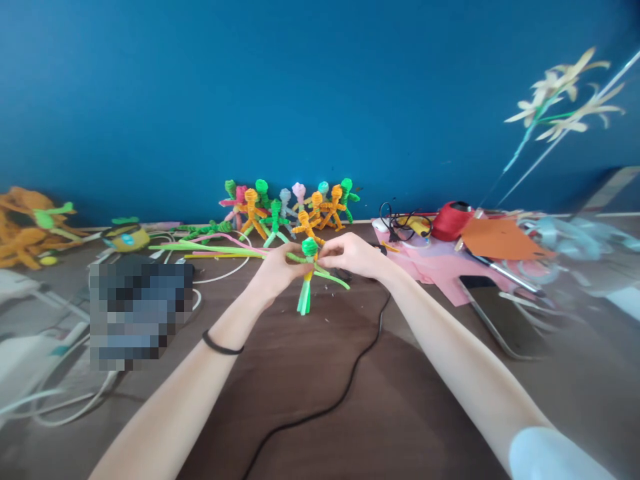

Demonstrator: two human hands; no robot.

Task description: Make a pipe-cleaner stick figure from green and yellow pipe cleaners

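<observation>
Near the middle of the table, a pipe-cleaner figure (305,298) with a green coiled head, a yellow middle and pale green strands below is held upright between both hands. My left hand (281,271) pinches it from the left, just under the head. From the right, my right hand (351,255) has its fingers closed at the figure's neck, where light green strands stick out to the lower right. The fingertips partly cover the figure's upper body. Right behind it, an orange figure (306,225) stands in front of other coloured ones.
Loose pipe cleaners (215,249) lie left of the hands. A black cable (357,367) crosses the table. At right are pink sheets (440,267), a red spool (451,221), orange paper (503,238) and a phone (503,317). A blurred-out device (143,310) and white cables are left.
</observation>
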